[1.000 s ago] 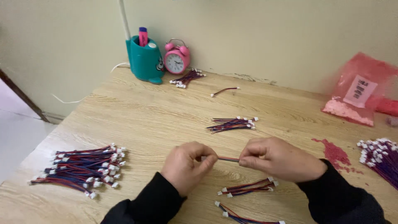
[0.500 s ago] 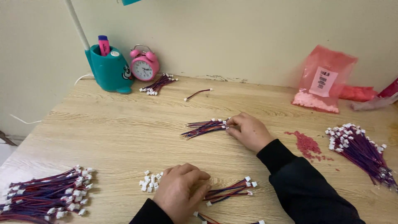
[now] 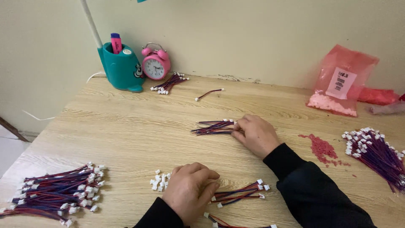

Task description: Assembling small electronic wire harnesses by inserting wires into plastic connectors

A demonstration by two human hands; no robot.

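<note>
Right hand (image 3: 254,134) pinches the small bundle of thin red-and-blue wires with white plastic plugs (image 3: 213,126) mid-tabletop; they look light and floppy, so best gripped near the plugs. Left hand (image 3: 190,191), loosely curled, rests on loose white connectors (image 3: 159,181) by the near edge.

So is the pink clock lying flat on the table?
No, the pink clock stands upright on the table, beside the teal pen holder near the wall.
</note>
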